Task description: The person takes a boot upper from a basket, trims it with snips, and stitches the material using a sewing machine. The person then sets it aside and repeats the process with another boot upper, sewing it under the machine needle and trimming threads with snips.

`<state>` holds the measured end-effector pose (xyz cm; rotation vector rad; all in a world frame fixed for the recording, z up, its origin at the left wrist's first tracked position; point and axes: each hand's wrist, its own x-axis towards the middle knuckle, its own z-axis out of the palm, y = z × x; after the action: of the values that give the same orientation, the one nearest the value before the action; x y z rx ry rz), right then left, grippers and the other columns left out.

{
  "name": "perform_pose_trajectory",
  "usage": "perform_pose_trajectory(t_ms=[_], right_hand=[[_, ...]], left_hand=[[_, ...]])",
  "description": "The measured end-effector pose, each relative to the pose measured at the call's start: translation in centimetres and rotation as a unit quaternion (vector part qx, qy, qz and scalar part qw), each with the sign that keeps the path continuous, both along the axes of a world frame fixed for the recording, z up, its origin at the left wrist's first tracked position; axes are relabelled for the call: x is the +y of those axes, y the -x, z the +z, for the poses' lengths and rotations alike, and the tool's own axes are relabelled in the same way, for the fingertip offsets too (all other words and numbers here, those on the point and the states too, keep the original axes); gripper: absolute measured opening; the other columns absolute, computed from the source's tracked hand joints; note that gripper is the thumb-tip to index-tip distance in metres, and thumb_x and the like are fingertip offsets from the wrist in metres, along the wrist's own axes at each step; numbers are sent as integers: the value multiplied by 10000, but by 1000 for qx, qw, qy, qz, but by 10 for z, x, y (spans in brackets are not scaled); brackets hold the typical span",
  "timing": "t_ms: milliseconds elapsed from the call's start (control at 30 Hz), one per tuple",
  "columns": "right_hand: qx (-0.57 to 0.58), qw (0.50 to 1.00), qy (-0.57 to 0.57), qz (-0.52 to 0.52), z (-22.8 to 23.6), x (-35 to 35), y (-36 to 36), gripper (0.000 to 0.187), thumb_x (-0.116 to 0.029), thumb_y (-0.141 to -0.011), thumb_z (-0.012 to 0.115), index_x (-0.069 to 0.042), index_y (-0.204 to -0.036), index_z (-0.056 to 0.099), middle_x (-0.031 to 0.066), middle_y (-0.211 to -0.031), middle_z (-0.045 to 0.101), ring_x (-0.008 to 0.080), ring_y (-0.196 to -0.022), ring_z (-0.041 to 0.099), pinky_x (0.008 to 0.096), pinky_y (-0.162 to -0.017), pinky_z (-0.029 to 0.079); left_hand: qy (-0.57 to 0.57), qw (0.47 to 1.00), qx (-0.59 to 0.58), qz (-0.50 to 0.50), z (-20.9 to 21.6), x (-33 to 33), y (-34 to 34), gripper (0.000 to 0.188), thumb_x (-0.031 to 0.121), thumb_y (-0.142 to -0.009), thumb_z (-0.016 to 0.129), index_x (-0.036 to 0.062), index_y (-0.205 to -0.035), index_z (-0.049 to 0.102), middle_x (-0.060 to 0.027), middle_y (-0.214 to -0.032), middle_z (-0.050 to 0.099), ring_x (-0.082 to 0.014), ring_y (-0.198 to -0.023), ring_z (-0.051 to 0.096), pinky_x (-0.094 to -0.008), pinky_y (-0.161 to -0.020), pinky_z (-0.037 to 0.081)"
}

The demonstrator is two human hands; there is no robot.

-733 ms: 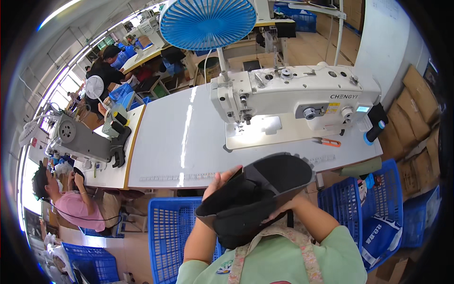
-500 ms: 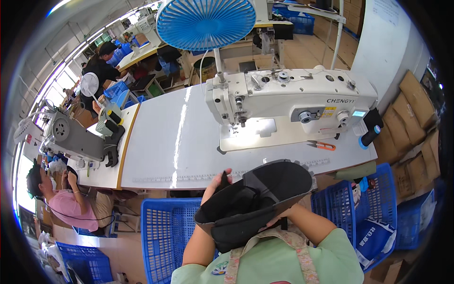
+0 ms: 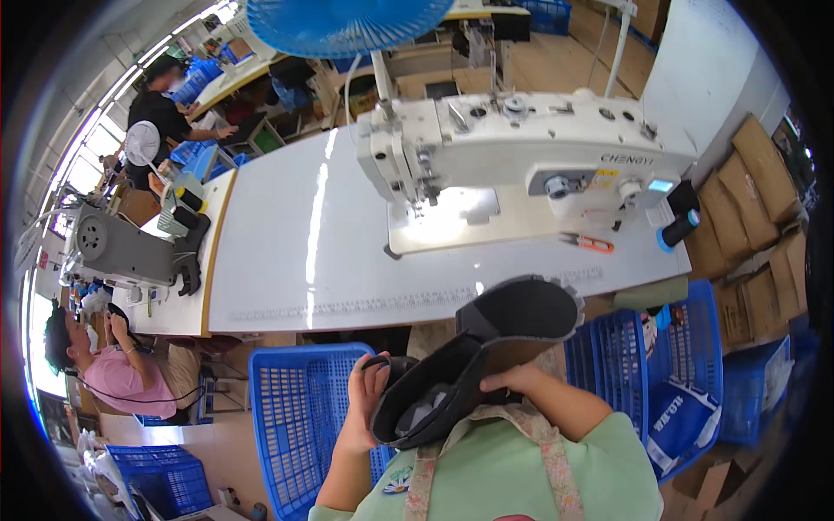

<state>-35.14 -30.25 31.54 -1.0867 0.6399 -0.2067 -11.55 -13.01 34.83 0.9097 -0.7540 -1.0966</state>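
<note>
A black, hollow, boot-shaped fabric piece (image 3: 486, 358) is held up between my hands, in front of the near table edge. Its wide opening faces up at the far right, and a second long opening shows grey lining on the near left. My left hand (image 3: 365, 395) has its fingers curled around a dark rounded flap at the piece's left side. With thumb on the near wall, my right hand (image 3: 512, 379) grips the piece; its other fingers are hidden behind it. Beyond stands a white sewing machine (image 3: 521, 156) with its lamp lit over the needle plate.
Orange-handled thread snips (image 3: 588, 243) and a black thread cone (image 3: 679, 231) lie on the white table (image 3: 278, 252). Blue crates (image 3: 300, 417) stand left and right of me. A blue fan (image 3: 347, 22) rises behind the machine. Co-workers sit at machines on the left.
The boot-shaped piece has turned and tilted so its lined near opening shows. My left hand has moved left and down to its side flap. The view has shifted slightly.
</note>
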Motion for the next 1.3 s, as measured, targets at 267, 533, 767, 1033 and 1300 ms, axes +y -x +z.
perform_pose_trajectory(t_ms=[267, 533, 767, 1033, 1300], right_hand=[[-84, 995, -15, -53, 4, 3, -9, 727, -133, -686, 890, 1, -1312, 544, 80, -1269, 587, 206, -1181, 530, 372, -1021, 437], [-87, 996, 31, -19, 2, -5, -2, 675, -275, -751, 842, 0, -1296, 555, 101, -1263, 608, 222, -1158, 564, 360, -995, 460], [-98, 994, 33, -28, 2, -12, -7, 641, -349, -766, 804, -10, -1262, 580, 123, -1223, 625, 245, -1123, 587, 359, -966, 473], [-102, 993, 39, -33, 2, -17, -14, 620, -433, -784, 761, -23, -1223, 609, 148, -1178, 645, 271, -1083, 612, 358, -933, 488], [-97, 993, 61, -34, 2, -20, -15, 621, -517, -802, 718, -35, -1184, 638, 173, -1132, 665, 297, -1044, 637, 357, -900, 503]], left_hand=[[60, 979, -194, -18, -2, -1, 7, 1664, 673, -415, 895, 81, -1514, -206, -234, -1587, 66, -418, -1437, 225, -540, -1159, 204], [5, 993, -111, 45, -7, -3, 5, 1569, 590, -437, 943, 107, -1515, -90, -278, -1550, 154, -392, -1307, 434, -518, -1093, 351], [6, 998, -21, 57, -23, -11, 1, 1182, 555, -537, 924, -17, -1419, 383, -152, -1348, 548, -298, -1259, 535, -435, -1099, 383], [2, 999, -7, 48, -30, -18, -12, 1143, 532, -544, 928, -16, -1401, 409, -150, -1342, 553, -301, -1247, 544, -438, -1092, 396], [0, 998, 23, 62, -28, -30, -20, 1103, 508, -551, 933, -14, -1384, 434, -149, -1335, 557, -305, -1236, 552, -441, -1085, 408]])
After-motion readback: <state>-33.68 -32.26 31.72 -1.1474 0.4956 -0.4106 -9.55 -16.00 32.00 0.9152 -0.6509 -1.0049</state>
